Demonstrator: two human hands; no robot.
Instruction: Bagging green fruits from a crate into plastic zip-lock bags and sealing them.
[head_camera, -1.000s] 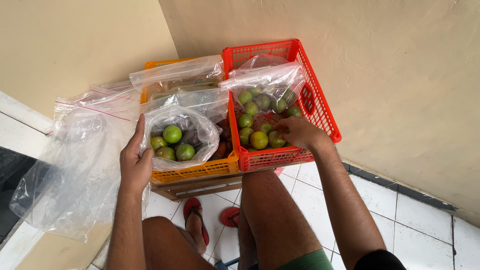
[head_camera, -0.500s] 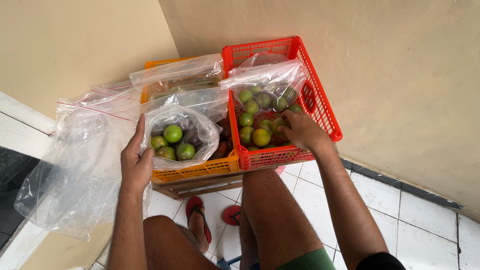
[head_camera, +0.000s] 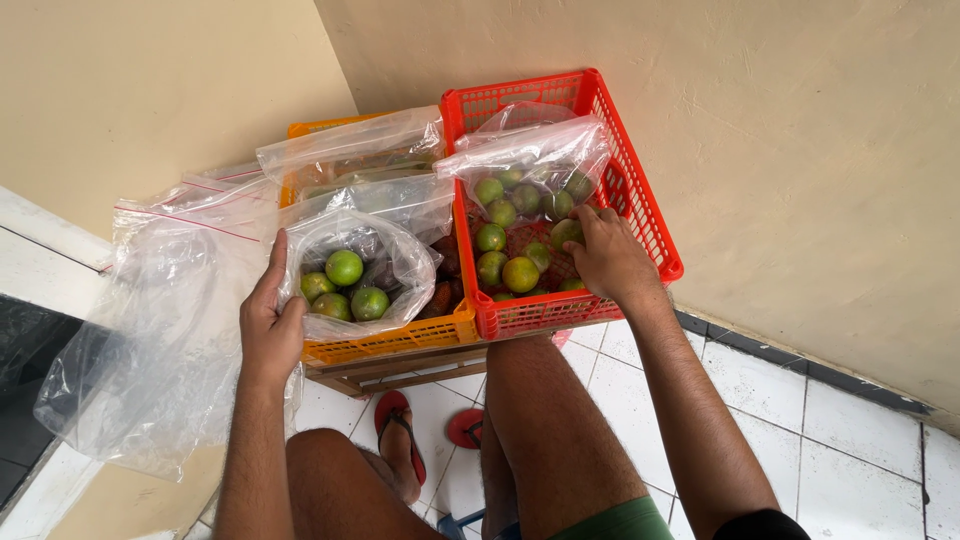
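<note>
Left hand (head_camera: 268, 325) on bag (head_camera: 345, 270) rim, right hand (head_camera: 608, 262) inside red crate (head_camera: 650, 215).

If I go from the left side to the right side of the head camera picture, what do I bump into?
Big empty clear bag → left hand → open bag with green fruit in the orange crate → red crate of green fruit, right hand reaching in → beige wall.

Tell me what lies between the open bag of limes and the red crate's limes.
In the head view, the orange crate's right edge, some brownish items and the red crate's left wall separate the open bag from those limes.
</note>
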